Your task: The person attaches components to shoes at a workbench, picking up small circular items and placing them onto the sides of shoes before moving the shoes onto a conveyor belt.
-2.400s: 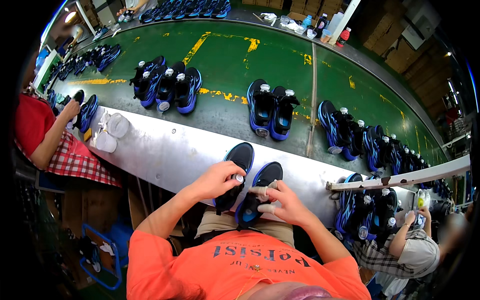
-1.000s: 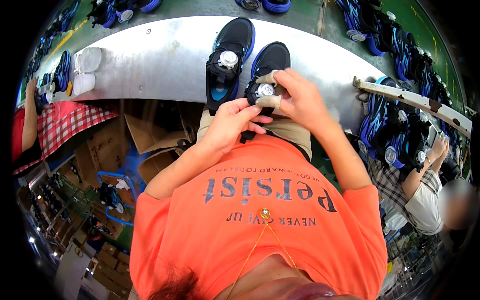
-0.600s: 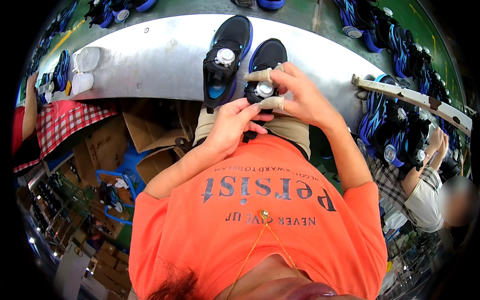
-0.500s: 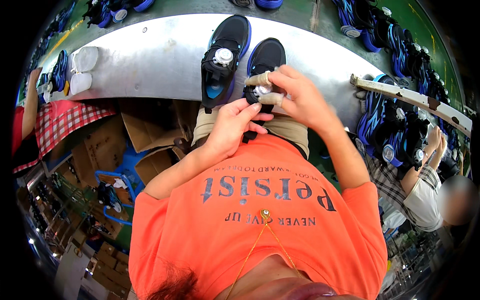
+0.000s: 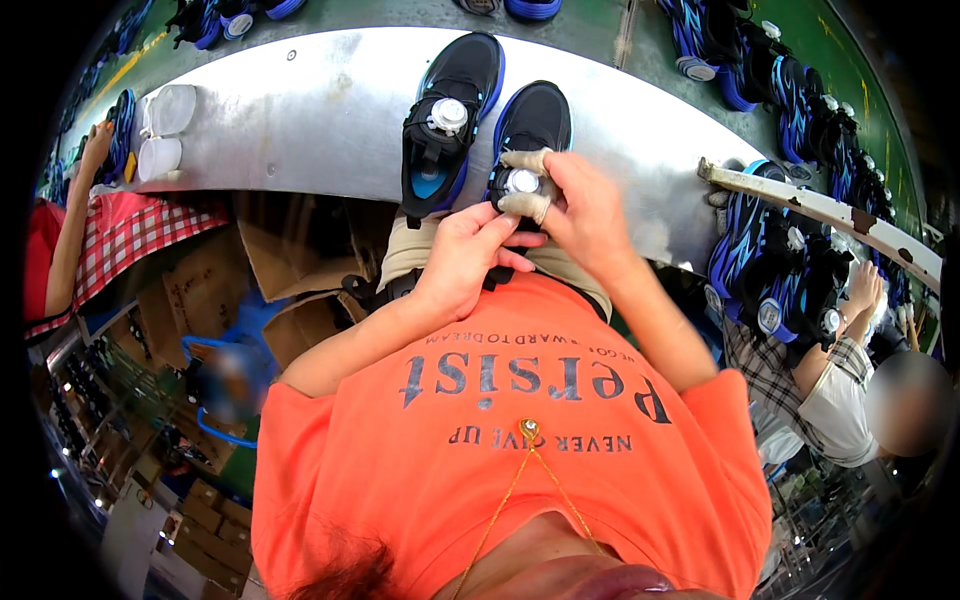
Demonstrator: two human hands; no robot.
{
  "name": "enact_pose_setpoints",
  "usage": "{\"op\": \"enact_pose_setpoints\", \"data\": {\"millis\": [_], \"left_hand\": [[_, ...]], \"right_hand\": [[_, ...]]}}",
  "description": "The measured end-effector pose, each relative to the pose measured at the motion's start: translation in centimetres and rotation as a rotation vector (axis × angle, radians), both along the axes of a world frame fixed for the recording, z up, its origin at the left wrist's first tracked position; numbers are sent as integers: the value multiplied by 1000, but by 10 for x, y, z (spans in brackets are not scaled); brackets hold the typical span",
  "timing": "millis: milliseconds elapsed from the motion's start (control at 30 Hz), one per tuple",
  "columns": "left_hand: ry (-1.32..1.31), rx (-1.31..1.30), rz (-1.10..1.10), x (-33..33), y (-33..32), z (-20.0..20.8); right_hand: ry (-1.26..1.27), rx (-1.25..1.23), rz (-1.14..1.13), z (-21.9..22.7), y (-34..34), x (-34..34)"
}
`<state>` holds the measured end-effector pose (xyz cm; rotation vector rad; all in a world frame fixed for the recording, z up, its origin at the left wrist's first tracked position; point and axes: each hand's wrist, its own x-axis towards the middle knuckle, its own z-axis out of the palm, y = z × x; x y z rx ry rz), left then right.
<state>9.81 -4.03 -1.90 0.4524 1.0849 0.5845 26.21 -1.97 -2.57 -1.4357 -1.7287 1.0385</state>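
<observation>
The right-hand black shoe [image 5: 533, 115] sits at the upper centre of the frame, toe up, its heel end largely hidden behind fingers. Covered fingertips of the right hand [image 5: 588, 205] close around its white dial [image 5: 522, 181]. The left hand [image 5: 462, 258] bends in at the heel, thumb and fingers drawn together; whether they grip anything cannot be told. Just left stands another shoe [image 5: 465, 70]. Along the top edge, a blue-soled pair [image 5: 533, 9] is cut off.
</observation>
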Motion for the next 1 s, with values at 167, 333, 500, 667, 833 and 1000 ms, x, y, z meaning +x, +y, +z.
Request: {"op": "enact_pose_setpoints", "data": {"millis": [167,333,500,667,833,1000], "left_hand": [[-32,-28,-67,-6,8,4],[-107,-36,-33,8,-1,-6],[294,114,-873,-26,52,59],[1072,1316,-381,-47,97,34],[400,873,-594,-74,130,17],[697,1111,-509,-55,124,26]], "right_hand": [[30,14,181,0,16,14],[-41,63,189,2,15,11],[-27,-71,267,7,30,12],[-121,129,191,1,107,2],[-259,141,264,-53,167,-54],[-275,155,349,-70,178,-69]]}}
